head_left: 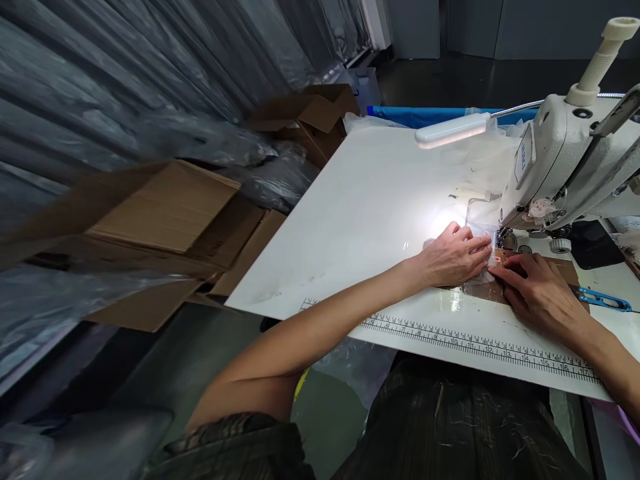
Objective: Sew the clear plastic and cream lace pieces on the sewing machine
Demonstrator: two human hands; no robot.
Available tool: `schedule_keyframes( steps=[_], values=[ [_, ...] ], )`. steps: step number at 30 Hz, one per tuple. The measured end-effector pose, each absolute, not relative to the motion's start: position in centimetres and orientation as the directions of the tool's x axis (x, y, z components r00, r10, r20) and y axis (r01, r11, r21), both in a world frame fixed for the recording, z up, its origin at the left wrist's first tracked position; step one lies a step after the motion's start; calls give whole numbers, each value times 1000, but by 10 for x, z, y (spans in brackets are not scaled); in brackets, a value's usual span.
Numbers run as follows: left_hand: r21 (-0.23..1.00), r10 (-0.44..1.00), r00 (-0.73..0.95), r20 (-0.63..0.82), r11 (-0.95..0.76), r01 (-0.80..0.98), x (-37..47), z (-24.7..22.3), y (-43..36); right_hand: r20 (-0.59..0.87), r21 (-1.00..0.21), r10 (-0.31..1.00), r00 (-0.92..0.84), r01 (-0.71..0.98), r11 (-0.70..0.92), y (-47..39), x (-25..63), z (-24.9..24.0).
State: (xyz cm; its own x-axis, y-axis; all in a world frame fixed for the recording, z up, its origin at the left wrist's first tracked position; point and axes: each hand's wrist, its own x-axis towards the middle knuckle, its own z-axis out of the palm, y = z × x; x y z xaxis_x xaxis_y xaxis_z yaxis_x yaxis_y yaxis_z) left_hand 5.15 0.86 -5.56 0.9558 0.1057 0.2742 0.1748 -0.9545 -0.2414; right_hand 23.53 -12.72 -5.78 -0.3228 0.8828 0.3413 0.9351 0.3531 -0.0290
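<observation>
A piece of sheer white fabric [477, 285] lies under the presser foot area of a white sewing machine [545, 157], close to the needle [501, 235]. My left hand [456, 255] rests on this fabric just left of the needle, its fingers lying flat and pressing down. From the right, my right hand [543, 293] has its bent fingers closed at the fabric's edge, just in front of the presser foot. Part of the fabric is hidden beneath both hands. Brown board [565, 270] covers the table surface around the needle.
Blue thread snips [605, 300] lie right of my right hand. A lit lamp [453, 131] hangs over the white table [350, 220], which has a ruler strip [475, 345] along its front edge. Open cardboard boxes [165, 207] and plastic sheeting [280, 177] stand on the left.
</observation>
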Motion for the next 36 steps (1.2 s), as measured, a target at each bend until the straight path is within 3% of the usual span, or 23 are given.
schedule_keyframes(
  steps=[4, 13, 22, 36],
  values=[
    [-226, 107, 974, 201, -962, 152, 64, -48, 15, 336, 13, 896, -291, 952, 305, -122, 238, -61],
    [37, 200, 963, 180, -980, 196, 58, -44, 21, 338, -40, 913, -227, 966, 256, -123, 236, -64],
    [1, 148, 966, 214, -989, 151, 54, -50, 25, 314, -24, 920, -232, 967, 252, -125, 233, -61],
    [69, 153, 948, 279, -988, 139, 54, -58, 27, 332, -34, 920, -211, 971, 235, -127, 231, -61]
  ],
)
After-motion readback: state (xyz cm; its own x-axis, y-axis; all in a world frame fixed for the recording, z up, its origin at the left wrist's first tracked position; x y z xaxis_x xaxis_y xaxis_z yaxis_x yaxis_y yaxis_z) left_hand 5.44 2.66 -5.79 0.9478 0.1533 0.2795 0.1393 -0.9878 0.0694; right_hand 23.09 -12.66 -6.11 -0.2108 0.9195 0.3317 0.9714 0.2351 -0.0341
